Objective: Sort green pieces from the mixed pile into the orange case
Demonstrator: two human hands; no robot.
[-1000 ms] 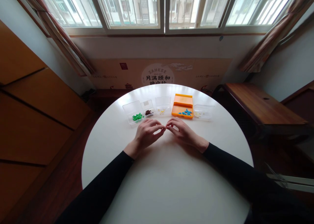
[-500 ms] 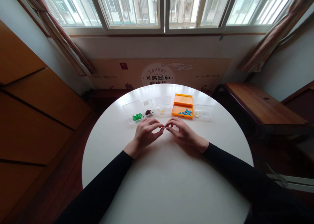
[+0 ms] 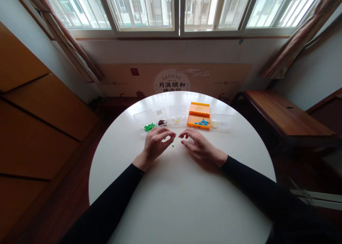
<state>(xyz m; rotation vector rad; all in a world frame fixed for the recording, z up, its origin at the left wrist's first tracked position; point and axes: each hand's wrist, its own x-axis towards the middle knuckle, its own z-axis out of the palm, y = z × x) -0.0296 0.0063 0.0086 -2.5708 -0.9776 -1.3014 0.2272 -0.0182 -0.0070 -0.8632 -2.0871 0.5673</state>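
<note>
"Along the far side of the white table (image 3: 187, 208), left to right: any hazards?"

"Clear box (image 3: 143, 116) of green pieces (image 3: 149, 127): just beyond the left hand (image 3: 156, 143), so liable to spill if knocked by the knuckles. Small box (image 3: 160, 113) of dark brown pieces (image 3: 161, 122): same exposure. Loose green piece (image 3: 173, 146), bare on the tabletop between the hands and slightly nearer the wearer: easily flicked away or lost under a careless fingertip, being so tiny. Orange case (image 3: 199, 109) of blue pieces (image 3: 203, 122): perhaps jostled by the right hand (image 3: 200, 145)."

"And the hands?"

"Left: narrow pinch of thumb and forefinger, tips touching or nearly so; cannot tell about any contents. Right: thumb and forefinger clearly parted, nothing visible between; just short of the orange case."
</note>
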